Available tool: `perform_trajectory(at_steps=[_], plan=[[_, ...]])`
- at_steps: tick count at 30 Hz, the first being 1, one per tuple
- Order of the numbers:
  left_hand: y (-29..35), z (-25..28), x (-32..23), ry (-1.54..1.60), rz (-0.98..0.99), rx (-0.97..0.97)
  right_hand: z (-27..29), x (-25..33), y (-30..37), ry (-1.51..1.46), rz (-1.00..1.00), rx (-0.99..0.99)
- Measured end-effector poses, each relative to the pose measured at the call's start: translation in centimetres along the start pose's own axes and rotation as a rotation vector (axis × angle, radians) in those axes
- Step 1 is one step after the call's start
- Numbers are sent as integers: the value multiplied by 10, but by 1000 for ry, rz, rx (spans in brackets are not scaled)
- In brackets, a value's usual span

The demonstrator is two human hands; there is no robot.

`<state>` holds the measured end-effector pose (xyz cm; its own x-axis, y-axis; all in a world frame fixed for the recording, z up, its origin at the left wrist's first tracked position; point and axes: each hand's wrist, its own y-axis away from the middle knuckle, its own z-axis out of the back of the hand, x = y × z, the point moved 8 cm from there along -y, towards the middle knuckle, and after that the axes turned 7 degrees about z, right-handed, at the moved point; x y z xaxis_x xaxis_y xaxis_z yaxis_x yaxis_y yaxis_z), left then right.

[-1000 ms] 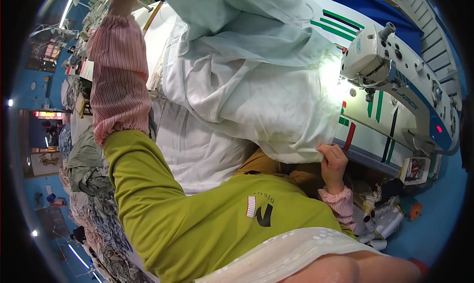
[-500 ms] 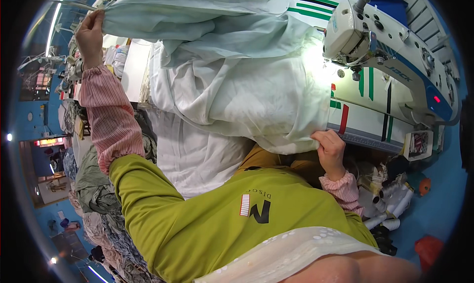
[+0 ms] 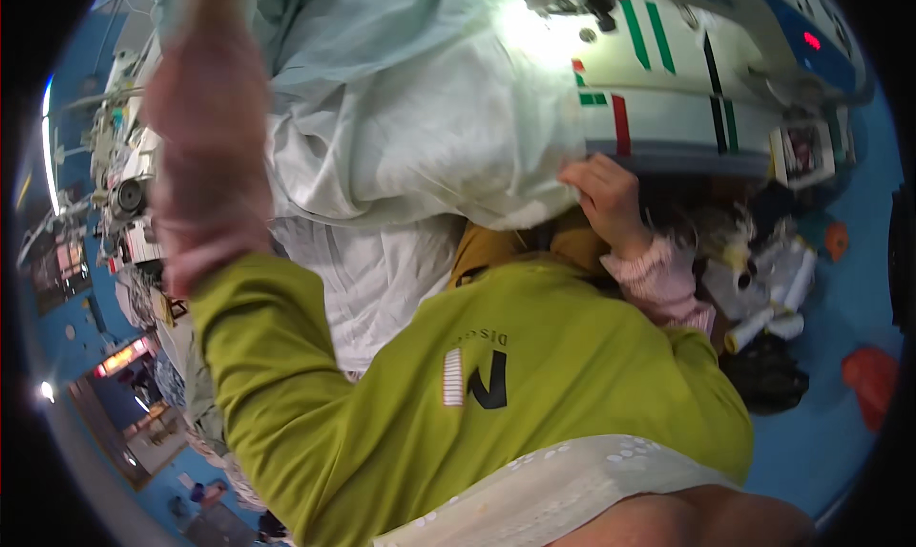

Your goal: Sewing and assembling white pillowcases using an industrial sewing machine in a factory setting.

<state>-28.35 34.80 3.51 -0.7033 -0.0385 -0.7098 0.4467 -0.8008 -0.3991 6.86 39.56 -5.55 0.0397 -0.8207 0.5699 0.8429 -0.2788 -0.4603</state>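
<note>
A pale, thin cloth [image 3: 434, 122] spreads over the sewing table [image 3: 668, 117] and drapes down over my lap. At its near right corner my right hand [image 3: 608, 199] is closed, thumb and fingers pinching the cloth's edge. My left arm stretches far forward on the left. Smeared by motion, my left hand [image 3: 218, 1] is cut off by the upper edge, beside a bluish fold of the cloth; its fingers cannot be made out. The sewing machine [image 3: 816, 68] stands at the far right, its lamp shining on the cloth near the needle area.
A small box [image 3: 800, 156] is attached at the table's right end. Below it are thread cones [image 3: 784, 289], a black bag [image 3: 763, 373] and a red bag [image 3: 870, 380]. White fabric [image 3: 358, 284] hangs at my left, with heaped garments [image 3: 205, 394] beyond.
My view has tilted, so the table and machine sit higher. My left hand has swung forward out to the upper edge. My right hand keeps its pinch on the cloth.
</note>
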Motion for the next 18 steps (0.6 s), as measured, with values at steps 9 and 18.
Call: perform_trajectory(at_steps=[9, 18], plan=[[131, -152, -110, -402, -311, 229, 4, 16, 3, -89, 118, -53], [103, -137, -82, -382, -316, 256, -1, 13, 3, -70, 116, -40]])
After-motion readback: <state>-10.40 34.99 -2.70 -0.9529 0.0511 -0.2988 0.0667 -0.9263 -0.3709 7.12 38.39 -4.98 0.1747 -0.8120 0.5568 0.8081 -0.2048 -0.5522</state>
